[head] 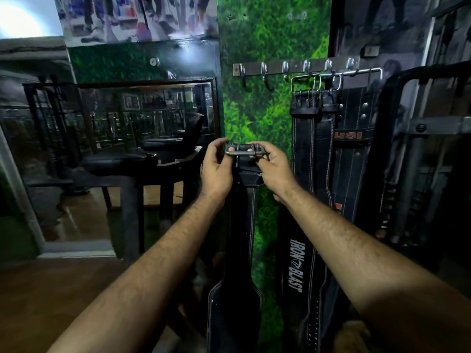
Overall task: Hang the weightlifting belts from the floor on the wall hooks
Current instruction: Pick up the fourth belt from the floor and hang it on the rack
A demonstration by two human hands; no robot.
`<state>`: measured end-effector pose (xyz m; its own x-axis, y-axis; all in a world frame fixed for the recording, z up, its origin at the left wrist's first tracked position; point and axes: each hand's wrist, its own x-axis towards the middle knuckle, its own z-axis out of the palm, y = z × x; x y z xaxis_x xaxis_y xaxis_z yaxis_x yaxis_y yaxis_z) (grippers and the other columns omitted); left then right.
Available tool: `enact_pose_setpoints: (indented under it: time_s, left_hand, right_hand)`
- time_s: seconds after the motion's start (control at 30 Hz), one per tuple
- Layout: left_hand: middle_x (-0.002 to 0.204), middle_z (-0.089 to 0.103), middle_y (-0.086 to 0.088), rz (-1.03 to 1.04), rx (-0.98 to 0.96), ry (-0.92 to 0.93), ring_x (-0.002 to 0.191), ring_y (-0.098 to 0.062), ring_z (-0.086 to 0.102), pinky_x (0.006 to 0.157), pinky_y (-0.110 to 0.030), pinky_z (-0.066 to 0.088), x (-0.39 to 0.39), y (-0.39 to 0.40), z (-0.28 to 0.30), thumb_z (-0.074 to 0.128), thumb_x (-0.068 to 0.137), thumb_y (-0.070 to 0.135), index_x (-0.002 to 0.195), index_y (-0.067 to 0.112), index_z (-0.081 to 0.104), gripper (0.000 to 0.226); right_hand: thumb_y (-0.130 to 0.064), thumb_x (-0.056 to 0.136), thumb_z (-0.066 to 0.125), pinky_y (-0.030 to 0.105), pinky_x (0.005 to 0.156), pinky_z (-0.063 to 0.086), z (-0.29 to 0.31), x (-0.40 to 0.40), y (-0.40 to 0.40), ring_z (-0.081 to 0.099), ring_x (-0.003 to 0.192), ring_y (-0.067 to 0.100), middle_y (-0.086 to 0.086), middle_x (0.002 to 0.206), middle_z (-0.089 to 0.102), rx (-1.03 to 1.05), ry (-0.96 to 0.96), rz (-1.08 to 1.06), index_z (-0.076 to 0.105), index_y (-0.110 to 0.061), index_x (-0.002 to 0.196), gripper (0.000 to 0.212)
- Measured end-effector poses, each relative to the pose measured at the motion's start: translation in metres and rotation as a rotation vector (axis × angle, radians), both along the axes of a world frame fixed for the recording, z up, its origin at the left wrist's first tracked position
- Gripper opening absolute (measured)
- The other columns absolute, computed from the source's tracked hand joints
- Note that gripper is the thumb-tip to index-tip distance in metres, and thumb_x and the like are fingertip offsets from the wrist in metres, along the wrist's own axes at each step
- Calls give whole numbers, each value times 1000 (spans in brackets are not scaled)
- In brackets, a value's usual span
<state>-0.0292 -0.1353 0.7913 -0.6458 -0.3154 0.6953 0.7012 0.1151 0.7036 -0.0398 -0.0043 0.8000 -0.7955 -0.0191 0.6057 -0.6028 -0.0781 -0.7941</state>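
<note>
both hands, the left hand (216, 166) and right hand (274, 165), curl their fingers around the metal buckle (244, 151) of a black belt (240, 250) hanging below the hook rail (295, 65), beside two hung belts (312, 149).

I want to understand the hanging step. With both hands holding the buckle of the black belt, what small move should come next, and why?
Probably lift the buckle up toward a free hook on the hook rail. The left hand and right hand hold it well below the rail, the two leftmost hooks look empty, and the hanging belts occupy the right side.
</note>
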Motion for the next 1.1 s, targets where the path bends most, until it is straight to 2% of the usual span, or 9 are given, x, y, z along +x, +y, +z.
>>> enact_pose_setpoints:
  time_s: [0.1,0.2,0.33,0.43,0.57,0.67,0.8,0.93,1.1]
  left_hand:
    - [95,70,-3,-45,18,-6,82,-3,65,74,-20,52,-8,-9,2,63,94,12,108,8,66,15]
    - [84,72,-2,-45,48,-31,76,-7,65,72,-24,52,-17,-12,3,70,90,17,97,7,71,12]
    - [68,63,-1,-30,112,-46,64,-8,55,61,-20,47,-24,-1,9,70,90,18,79,8,67,16]
    - [65,58,-1,-36,138,-44,59,-5,50,58,-18,43,-31,9,14,68,91,17,76,8,64,19]
    - [66,59,3,-44,105,-27,56,6,49,58,-12,42,-40,26,22,65,93,14,80,8,66,14]
    - [70,64,4,-27,121,-28,64,0,54,64,-19,47,-50,39,26,65,94,19,83,9,69,15]
    - [77,69,3,-42,163,-80,73,-9,60,69,-26,50,-61,54,36,59,97,22,78,19,72,23]
    - [82,71,6,-127,205,-153,69,0,67,67,-18,53,-65,66,55,54,100,15,86,21,68,21]
    - [85,71,-8,-100,79,-102,79,-18,64,75,-34,54,-86,60,81,55,99,16,89,11,69,18]
  right_hand:
    - [-5,96,62,26,75,57,-2,-6,-1,68,86,15,2,94,73,-54,-12,35,69,-17,99,15]
    - [-13,96,64,24,68,57,-4,-9,2,69,75,12,2,85,73,-81,-36,23,69,-13,94,5]
    - [-29,92,68,36,68,49,-3,-19,6,60,75,24,16,84,67,-97,-56,19,66,1,90,30]
    - [-44,83,71,41,71,44,3,-25,12,56,76,26,18,83,64,-71,-51,6,62,2,85,47]
    - [-42,84,71,39,71,42,10,-38,27,53,75,24,16,81,62,-84,-12,-7,61,2,83,45]
    - [-47,82,69,36,66,38,13,-51,34,50,73,22,15,78,59,-83,38,-38,57,8,84,56]
    - [-49,83,68,36,61,40,22,-67,35,50,67,22,14,72,59,-115,82,-106,59,-3,75,48]
    - [-33,94,66,33,59,37,36,-86,36,47,63,18,8,66,56,-140,117,-160,59,-5,73,36]
    - [-39,93,65,32,59,34,59,-115,30,40,61,15,4,64,49,-146,149,-192,57,7,78,49]
